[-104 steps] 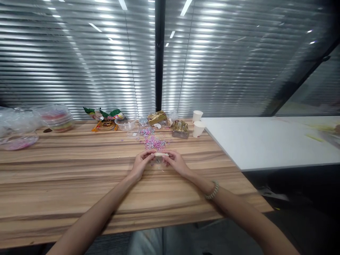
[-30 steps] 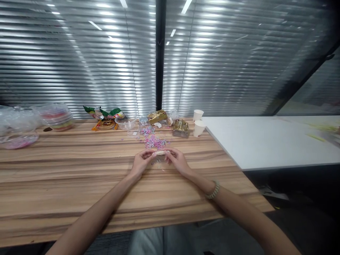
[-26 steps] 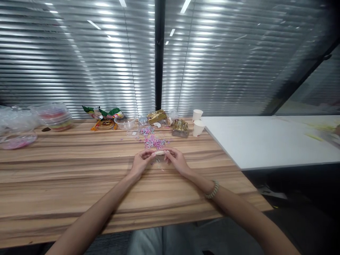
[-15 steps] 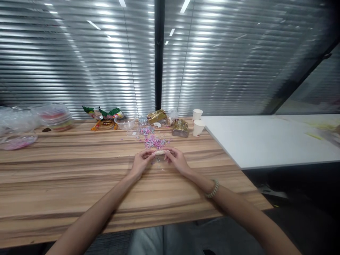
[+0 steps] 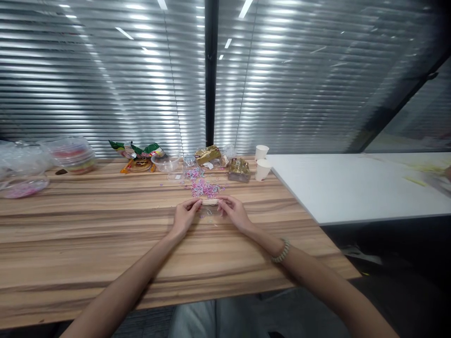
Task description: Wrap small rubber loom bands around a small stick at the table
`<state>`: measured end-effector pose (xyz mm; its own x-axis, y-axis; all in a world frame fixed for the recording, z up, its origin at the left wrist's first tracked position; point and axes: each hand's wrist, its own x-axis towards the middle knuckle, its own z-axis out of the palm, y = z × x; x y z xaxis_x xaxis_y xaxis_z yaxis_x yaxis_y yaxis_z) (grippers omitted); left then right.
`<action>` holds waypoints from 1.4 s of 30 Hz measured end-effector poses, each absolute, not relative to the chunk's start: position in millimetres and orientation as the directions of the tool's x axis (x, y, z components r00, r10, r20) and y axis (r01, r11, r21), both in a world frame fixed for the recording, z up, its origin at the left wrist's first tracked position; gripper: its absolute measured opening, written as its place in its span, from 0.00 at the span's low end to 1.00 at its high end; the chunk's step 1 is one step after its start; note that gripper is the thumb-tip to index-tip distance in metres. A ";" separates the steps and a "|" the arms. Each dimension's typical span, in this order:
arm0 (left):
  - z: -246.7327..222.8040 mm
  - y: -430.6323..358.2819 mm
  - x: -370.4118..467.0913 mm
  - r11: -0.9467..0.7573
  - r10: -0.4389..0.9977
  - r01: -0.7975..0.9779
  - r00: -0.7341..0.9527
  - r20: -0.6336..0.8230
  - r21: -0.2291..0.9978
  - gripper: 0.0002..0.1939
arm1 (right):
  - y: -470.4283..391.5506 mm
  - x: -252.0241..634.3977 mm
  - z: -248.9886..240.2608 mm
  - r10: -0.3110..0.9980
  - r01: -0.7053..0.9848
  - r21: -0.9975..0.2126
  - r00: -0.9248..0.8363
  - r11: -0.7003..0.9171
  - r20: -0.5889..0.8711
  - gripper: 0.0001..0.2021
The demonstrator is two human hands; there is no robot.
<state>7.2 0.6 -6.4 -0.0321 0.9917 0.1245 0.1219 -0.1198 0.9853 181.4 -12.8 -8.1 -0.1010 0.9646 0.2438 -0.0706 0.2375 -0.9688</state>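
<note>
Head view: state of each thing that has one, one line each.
Pale bar, held by both ends
Left hand, pinching one end
Right hand, pinching the other end
Bracelet, worn on right forearm
Pink and white pieces, loose, heaped
Paper cups, both upright
Clear bowl, upright, uncovered
Blinds, lowered

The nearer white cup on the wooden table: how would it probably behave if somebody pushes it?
The nearer white cup looks like paper, so it is probably light and could dent under a firm squeeze. It narrows toward its base, so a push near the rim may tip it.
</note>
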 end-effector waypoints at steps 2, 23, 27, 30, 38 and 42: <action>-6.0 0.3 7.5 -0.122 0.992 0.120 -0.028 0.126 0.985 0.17 | -12.3 181.6 -9.0 0.964 -0.064 -0.968 -0.097 0.241 0.246 0.17; -5.3 -0.6 9.7 -0.080 0.993 -0.054 -0.092 0.075 0.995 0.17 | -10.7 183.7 -9.7 0.966 -0.018 -0.967 -0.049 0.254 0.254 0.16; -5.9 -0.3 9.8 -0.088 0.993 -0.040 -0.087 0.085 0.995 0.16 | -11.3 182.9 -8.4 0.968 -0.027 -0.968 -0.032 0.249 0.250 0.16; -4.9 -0.9 10.1 -0.093 0.993 -0.027 -0.082 0.090 0.995 0.16 | -11.6 182.2 -7.9 0.968 -0.041 -0.968 -0.033 0.249 0.250 0.17; -5.9 -1.3 9.1 -0.110 0.991 0.011 -0.074 0.110 0.994 0.16 | -10.2 182.2 -10.4 0.965 -0.034 -0.965 -0.030 0.259 0.260 0.16; -7.7 -0.4 8.5 -0.105 0.992 0.003 -0.065 0.105 0.994 0.16 | -10.0 182.5 -10.8 0.966 -0.031 -0.966 -0.037 0.256 0.257 0.16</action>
<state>8.5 -0.4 -7.7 -0.0650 0.9923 0.1054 0.0033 -0.1054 0.9944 182.5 -10.0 -10.8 -0.0374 0.9656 0.2572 -0.0312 0.2561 -0.9661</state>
